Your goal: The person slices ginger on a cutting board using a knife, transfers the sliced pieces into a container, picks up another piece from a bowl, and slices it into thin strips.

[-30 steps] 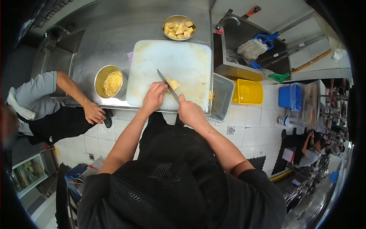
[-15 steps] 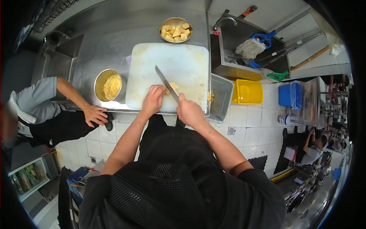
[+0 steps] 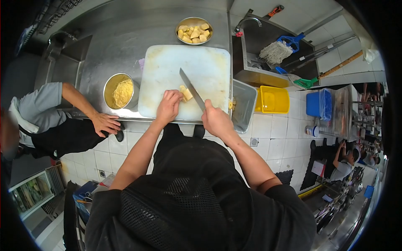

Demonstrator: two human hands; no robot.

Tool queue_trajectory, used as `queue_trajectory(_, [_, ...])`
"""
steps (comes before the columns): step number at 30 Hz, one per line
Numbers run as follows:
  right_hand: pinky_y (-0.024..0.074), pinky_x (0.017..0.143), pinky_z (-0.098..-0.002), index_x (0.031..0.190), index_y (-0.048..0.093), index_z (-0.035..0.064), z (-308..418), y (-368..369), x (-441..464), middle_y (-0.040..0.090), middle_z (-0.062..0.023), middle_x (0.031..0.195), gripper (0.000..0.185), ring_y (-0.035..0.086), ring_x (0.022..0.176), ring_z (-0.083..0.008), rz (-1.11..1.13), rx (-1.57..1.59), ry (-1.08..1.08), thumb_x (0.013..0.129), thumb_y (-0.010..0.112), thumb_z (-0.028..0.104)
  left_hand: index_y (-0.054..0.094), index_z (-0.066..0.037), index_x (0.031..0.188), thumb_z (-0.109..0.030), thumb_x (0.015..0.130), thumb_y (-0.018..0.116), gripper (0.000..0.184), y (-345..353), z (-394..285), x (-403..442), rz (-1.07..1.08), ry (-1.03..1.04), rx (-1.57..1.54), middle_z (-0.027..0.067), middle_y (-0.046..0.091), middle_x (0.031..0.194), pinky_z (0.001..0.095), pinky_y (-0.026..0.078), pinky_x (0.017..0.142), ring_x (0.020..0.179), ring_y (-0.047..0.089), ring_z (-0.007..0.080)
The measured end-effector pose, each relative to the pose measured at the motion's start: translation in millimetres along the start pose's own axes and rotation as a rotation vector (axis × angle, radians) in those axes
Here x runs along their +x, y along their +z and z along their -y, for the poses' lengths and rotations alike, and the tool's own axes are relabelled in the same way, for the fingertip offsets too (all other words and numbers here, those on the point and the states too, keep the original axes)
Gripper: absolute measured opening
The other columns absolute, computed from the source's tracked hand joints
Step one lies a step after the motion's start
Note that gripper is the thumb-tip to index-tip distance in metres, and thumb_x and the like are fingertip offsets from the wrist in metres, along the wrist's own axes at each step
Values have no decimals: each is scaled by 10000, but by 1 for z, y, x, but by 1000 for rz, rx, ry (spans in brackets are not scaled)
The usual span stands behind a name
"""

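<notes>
Right hand (image 3: pixel 218 120) was clamped on a knife (image 3: pixel 192 88) over the cutting board (image 3: pixel 167 62), left hand (image 3: pixel 168 106) was curled against yellow chunks (image 3: pixel 186 93) there, its hold hard to tell.

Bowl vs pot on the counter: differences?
The bowl is shallow; the pot is deeper. The bowl holds yellowish chunks; the pot holds thin shreds. The bowl sits at the board's far edge; the pot stands to its left. Both are round, metallic and uncovered.
</notes>
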State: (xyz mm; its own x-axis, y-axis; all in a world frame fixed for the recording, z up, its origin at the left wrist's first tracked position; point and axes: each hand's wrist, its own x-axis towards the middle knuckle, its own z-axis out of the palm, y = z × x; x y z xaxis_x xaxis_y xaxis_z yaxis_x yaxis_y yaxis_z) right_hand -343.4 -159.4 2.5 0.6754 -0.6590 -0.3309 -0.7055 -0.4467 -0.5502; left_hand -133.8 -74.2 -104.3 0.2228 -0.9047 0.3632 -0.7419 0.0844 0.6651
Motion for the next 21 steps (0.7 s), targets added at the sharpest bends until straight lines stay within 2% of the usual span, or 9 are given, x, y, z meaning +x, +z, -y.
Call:
queue_trajectory(5, [529,733,-611,1110,483,-12,-9,-3,-4,693,-307,789,234,686,779,-516,-10,-26,54,931,557,121,644,-65,1057,0,911,591,168,-1,-2,-1,-1,-19,7,115,580,1151,429,500,919,1117,558,351])
queue_trajectory(8, [529,728,-611,1096,482,-13,-9,4,-7,692,-302,779,224,687,770,-513,-13,-27,3,931,559,118,641,-64,1064,-7,919,593,163,4,3,0,-18,8,28,120,582,1158,430,502,921,1110,573,349])
queue_trajectory(10, [529,726,-607,1090,483,-19,2,1,-8,692,-302,778,221,688,765,-507,42,3,-8,932,562,115,640,-61,1071,-11,931,590,157,5,2,0,9,-78,-70,121,578,1185,432,505,925,1095,591,353])
queue_trajectory(17, [532,718,-593,1086,487,-17,-6,-1,-8,692,-296,772,213,690,753,-496,-22,-16,41,920,559,96,646,-66,1082,-61,970,597,122,5,0,0,12,-101,-76,117,570,1235,431,512,911,1077,610,351])
queue_trajectory(21, [532,718,-593,1108,489,-21,-3,3,-8,692,-291,765,234,691,750,-491,12,-46,20,920,557,101,649,-77,1087,-80,976,602,120,7,0,-1,6,-106,-72,109,573,1236,429,517,904,1069,613,346])
